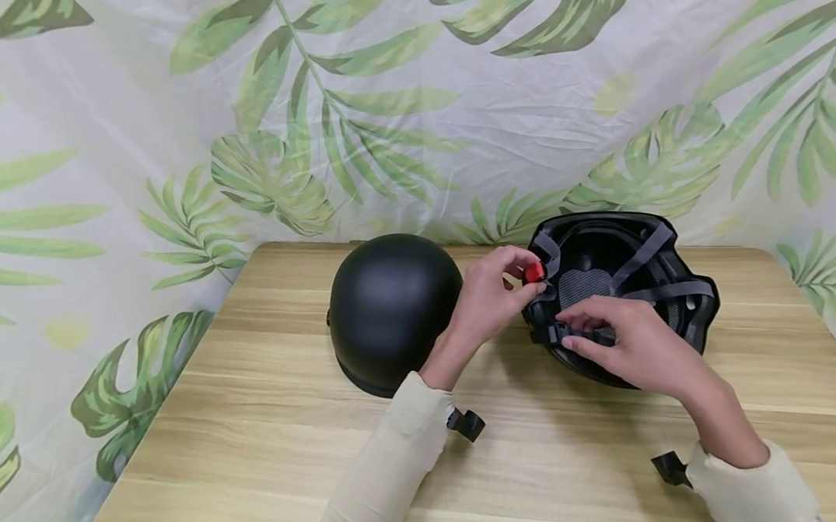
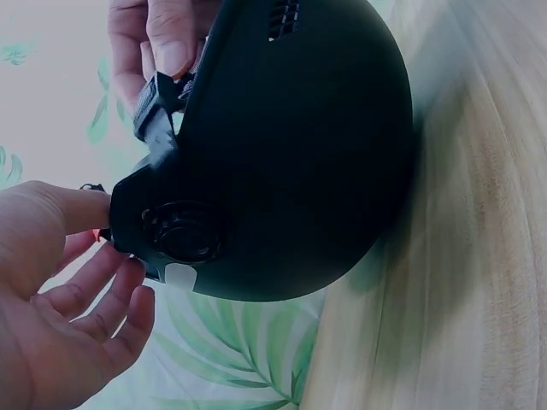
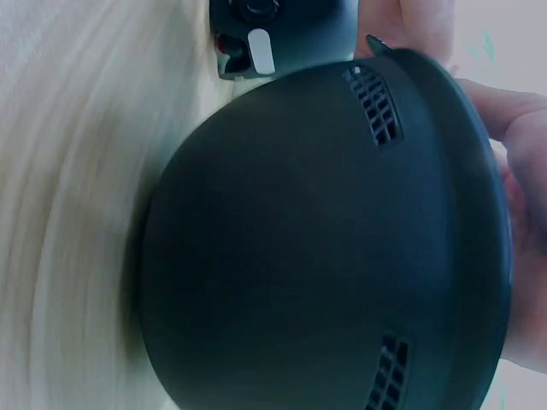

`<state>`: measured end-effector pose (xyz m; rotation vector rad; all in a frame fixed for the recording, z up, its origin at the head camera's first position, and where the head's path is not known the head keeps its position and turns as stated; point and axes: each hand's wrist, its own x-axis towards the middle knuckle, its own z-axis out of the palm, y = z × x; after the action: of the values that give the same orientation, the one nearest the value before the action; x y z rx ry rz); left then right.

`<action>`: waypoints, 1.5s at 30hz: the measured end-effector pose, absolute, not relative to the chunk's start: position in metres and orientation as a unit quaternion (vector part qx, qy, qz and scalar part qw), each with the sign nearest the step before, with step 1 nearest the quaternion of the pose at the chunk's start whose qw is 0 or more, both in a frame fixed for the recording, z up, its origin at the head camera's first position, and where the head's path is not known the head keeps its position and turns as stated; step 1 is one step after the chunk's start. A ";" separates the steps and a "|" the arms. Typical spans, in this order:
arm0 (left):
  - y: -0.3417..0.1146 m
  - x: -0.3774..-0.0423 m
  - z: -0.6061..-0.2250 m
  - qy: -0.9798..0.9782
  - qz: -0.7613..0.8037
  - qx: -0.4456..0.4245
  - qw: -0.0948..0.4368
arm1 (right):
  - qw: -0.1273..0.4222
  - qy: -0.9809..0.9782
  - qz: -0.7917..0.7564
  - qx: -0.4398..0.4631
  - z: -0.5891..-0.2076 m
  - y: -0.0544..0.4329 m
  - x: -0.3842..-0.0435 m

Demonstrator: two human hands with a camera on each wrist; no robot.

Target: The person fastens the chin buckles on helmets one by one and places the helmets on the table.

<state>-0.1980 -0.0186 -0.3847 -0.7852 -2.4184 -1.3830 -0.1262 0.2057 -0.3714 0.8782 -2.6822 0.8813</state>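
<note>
A black helmet (image 1: 709,318) lies upside down at the right, its padded inside and grey straps (image 1: 642,259) facing up. My left hand (image 1: 489,293) pinches a red buckle (image 1: 533,272) at the helmet's left rim, between thumb and fingertips. Just nearer to me, my right hand (image 1: 635,345) holds a black buckle (image 1: 551,334) on the strap with thumb and fingers. In the left wrist view this black buckle (image 2: 154,107) hangs beside the rim, above a round knob (image 2: 184,231) on the shell. The shell (image 3: 316,231) hides part of the right hand in the right wrist view.
A second black helmet (image 1: 395,309) stands dome up on the wooden table (image 1: 258,455), left of my left hand. Behind the table hangs a leaf-patterned cloth (image 1: 383,99). Black clips (image 1: 467,424) stick out from both sleeves.
</note>
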 end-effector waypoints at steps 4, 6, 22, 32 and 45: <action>-0.018 -0.198 -0.384 -0.838 -0.450 -0.278 0.135 | 0.109 -0.891 0.310 0.314 -0.371 0.213 -0.127; -0.017 -0.198 -0.384 -0.839 -0.443 -0.283 0.138 | 0.103 -0.888 0.314 0.320 -0.371 0.215 -0.127; -0.017 -0.197 -0.380 -0.844 -0.431 -0.290 0.134 | 0.033 -0.898 0.295 0.324 -0.365 0.219 -0.126; -0.018 -0.198 -0.381 -0.842 -0.432 -0.290 0.143 | 0.088 -0.890 0.325 0.308 -0.365 0.239 -0.134; -0.007 -0.200 -0.369 -0.857 -0.407 -0.275 0.158 | 0.100 -0.900 0.379 0.191 -0.358 0.285 -0.148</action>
<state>-0.2000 -0.0073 -0.3691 -0.7875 -2.4505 -1.1633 -0.1481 0.2849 -0.3577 0.5661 -2.6612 1.1199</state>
